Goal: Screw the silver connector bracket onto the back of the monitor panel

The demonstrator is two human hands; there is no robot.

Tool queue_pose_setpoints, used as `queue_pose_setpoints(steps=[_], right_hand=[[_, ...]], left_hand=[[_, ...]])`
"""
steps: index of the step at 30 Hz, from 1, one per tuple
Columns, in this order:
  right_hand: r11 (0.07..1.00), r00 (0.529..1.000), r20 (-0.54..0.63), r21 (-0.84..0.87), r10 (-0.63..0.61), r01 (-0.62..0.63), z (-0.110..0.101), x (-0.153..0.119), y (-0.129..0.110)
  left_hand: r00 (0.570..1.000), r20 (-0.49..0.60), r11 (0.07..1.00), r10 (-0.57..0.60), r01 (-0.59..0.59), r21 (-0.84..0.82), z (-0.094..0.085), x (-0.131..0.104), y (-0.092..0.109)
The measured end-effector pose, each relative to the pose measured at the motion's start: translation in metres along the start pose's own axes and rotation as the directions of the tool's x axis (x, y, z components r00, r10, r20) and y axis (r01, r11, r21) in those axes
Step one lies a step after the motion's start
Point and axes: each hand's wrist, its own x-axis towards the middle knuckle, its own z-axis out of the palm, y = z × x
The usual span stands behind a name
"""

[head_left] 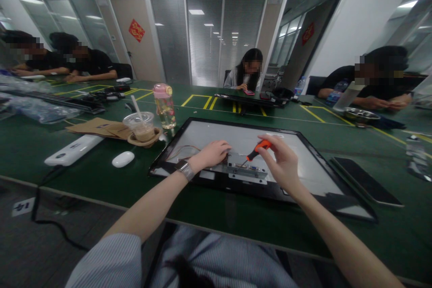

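An opened monitor panel (286, 144) with a black frame lies flat before me on the green table. Near its front edge stands a metal bracket (248, 175) with connector ports in it. My right hand (281, 159) is closed around an orange and black screwdriver (259, 149), whose shaft slants down to the bracket. Against the bracket's left end rests my left hand (212, 155), its fingers bent over the edge; the fingertips are partly hidden, so I cannot make out what they hold. Thin wires (182, 148) run across the panel on the left.
Left of the panel are an iced drink cup (140, 126) in a cardboard holder, a pink-lidded bottle (164, 105), a white mouse-shaped case (123, 159) and a white power bank (74, 149). A dark flat slab (366, 180) lies at right. Several people sit across the table.
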Motion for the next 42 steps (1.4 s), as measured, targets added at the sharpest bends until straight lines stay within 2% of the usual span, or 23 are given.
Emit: queue_pose_setpoints(steps=[3,5,9,12,18,20,23,26,29,34,42], right_hand=[[0.986,0.995,0.087,0.153,0.048,-0.061,0.000,-0.001,-0.003],[0.974,0.992,0.097,0.202,0.081,-0.100,0.001,-0.002,-0.004],[0.997,0.998,-0.008,0.063,0.056,-0.055,0.001,-0.001,0.001],[1.000,1.000,-0.025,-0.028,0.004,-0.005,-0.001,0.000,0.002],[0.984,0.994,0.099,0.170,0.045,-0.061,-0.001,-0.002,-0.007],[0.989,0.997,0.064,0.137,0.044,-0.052,0.001,-0.003,-0.007],[1.000,0.999,-0.036,-0.008,-0.029,0.029,0.002,-0.002,-0.005],[0.995,0.995,-0.066,-0.080,-0.072,0.066,0.002,-0.002,-0.003],[0.996,0.997,-0.022,-0.056,-0.067,0.066,0.000,-0.002,-0.006],[0.994,0.998,0.050,0.106,-0.031,0.026,0.001,-0.005,-0.009],[1.000,0.997,-0.082,-0.018,0.006,-0.007,0.005,-0.006,0.000]], left_hand=[[1.000,0.001,1.000,-0.003,0.003,0.003,0.000,0.000,-0.001],[1.000,-0.001,1.000,0.000,0.000,-0.005,0.001,0.000,-0.001],[1.000,-0.010,1.000,0.014,-0.014,-0.021,0.003,0.000,-0.004],[1.000,-0.016,1.000,0.016,-0.016,-0.011,0.004,0.001,-0.004],[1.000,-0.011,1.000,0.015,-0.015,-0.013,0.001,-0.001,-0.002],[1.000,-0.012,1.000,0.016,-0.016,-0.016,0.001,-0.001,-0.002],[0.999,-0.022,1.000,0.024,-0.024,-0.015,0.002,0.000,-0.002],[0.999,-0.023,1.000,0.028,-0.028,-0.010,0.003,0.000,-0.004],[0.999,-0.027,0.999,0.030,-0.031,-0.010,0.003,0.001,-0.004],[0.999,-0.024,0.999,0.034,-0.034,-0.008,0.002,0.001,-0.003],[1.000,-0.008,1.000,0.018,-0.018,-0.008,0.001,0.000,-0.002]])
